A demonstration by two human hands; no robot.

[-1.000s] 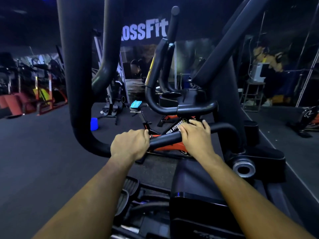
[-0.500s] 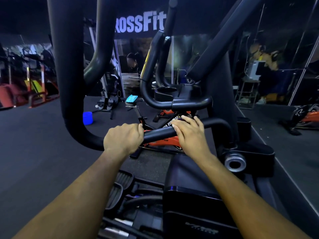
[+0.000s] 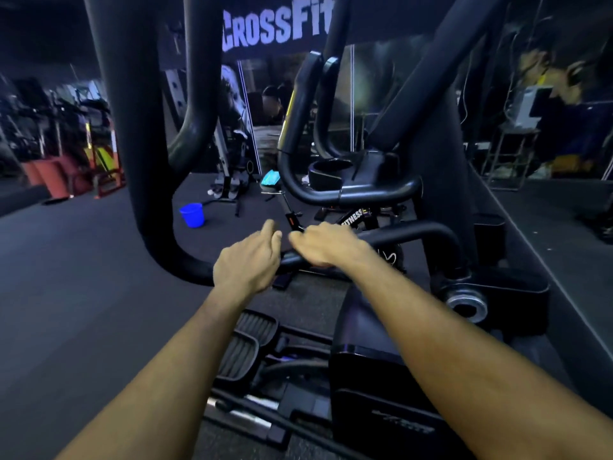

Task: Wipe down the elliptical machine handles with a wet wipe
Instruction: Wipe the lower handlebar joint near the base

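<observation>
Head view: two bare forearms are reaching up from the bottom of the frame toward the elliptical machine's low black handlebar (image 3: 414, 232), which is running across the centre and curving down at its right end toward a silver pivot hub (image 3: 466, 302) at centre right. The left hand (image 3: 247, 263), just left of centre, is lying over the bar with its fingers loosely bent and the index finger lifting forward; blur is making it impossible to tell whether it is gripping the bar or only resting on it. The right hand (image 3: 326, 242), just beside it and nearly touching it, is draped over the bar with fingers curling over the top; how firmly it is holding cannot be told either. No wet wipe is showing in either hand. A thick black upright arm (image 3: 132, 127) is sweeping down the upper left and bending into the bar. A second curved handlebar with a cup holder (image 3: 331, 167) is sitting above centre. A blue bucket (image 3: 192, 214) is standing on the dark floor at centre left. Ribbed foot pedals (image 3: 247, 343) are lying below the hands. A "CrossFit" sign (image 3: 275, 26) is hanging at top centre.
</observation>
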